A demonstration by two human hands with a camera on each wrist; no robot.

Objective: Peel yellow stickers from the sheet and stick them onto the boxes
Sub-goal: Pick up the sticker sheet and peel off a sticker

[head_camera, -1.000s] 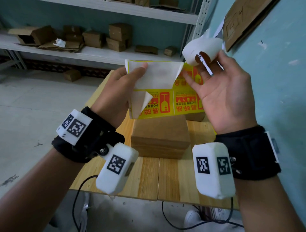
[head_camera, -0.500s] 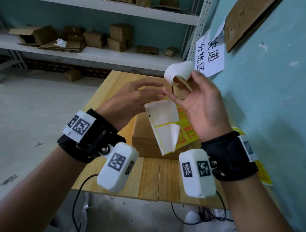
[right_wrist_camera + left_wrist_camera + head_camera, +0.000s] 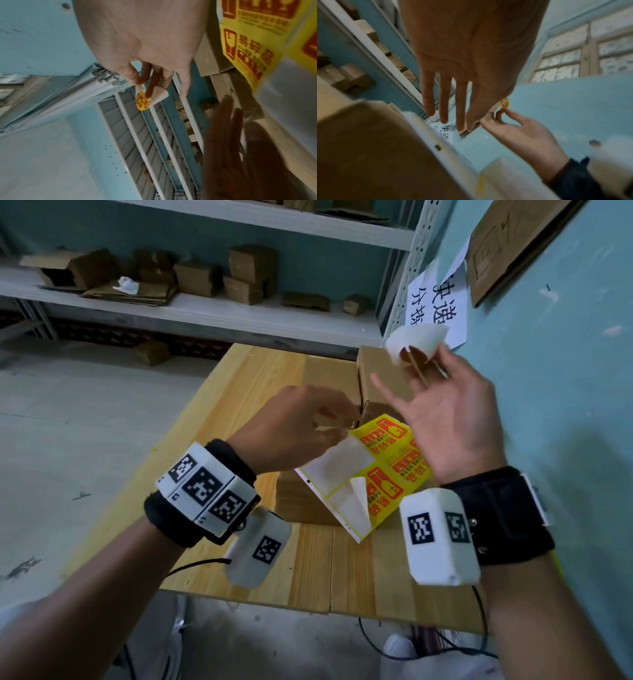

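A yellow sticker (image 3: 411, 342), curled with its white back up, is pinched at the fingertips of my right hand (image 3: 424, 371), which is raised palm up near the wall. The right wrist view shows thumb and forefinger pinching the sticker (image 3: 143, 100). The sticker sheet (image 3: 383, 460) lies tilted on the front cardboard box (image 3: 298, 505), with bare white backing and one lifted corner. My left hand (image 3: 329, 426) hovers at the sheet's far left corner, its fingers straight and holding nothing. A second box (image 3: 383, 385) stands behind.
The wooden table (image 3: 257, 392) abuts a blue wall on the right with a paper sign (image 3: 442, 302) and a cardboard piece (image 3: 507, 244). Behind stands a shelf (image 3: 239, 313) with several small cartons. Cables hang below the table's front edge.
The sheet left my left hand and dropped onto the front box. My left hand came down after it. My right hand kept the sticker and moved right.
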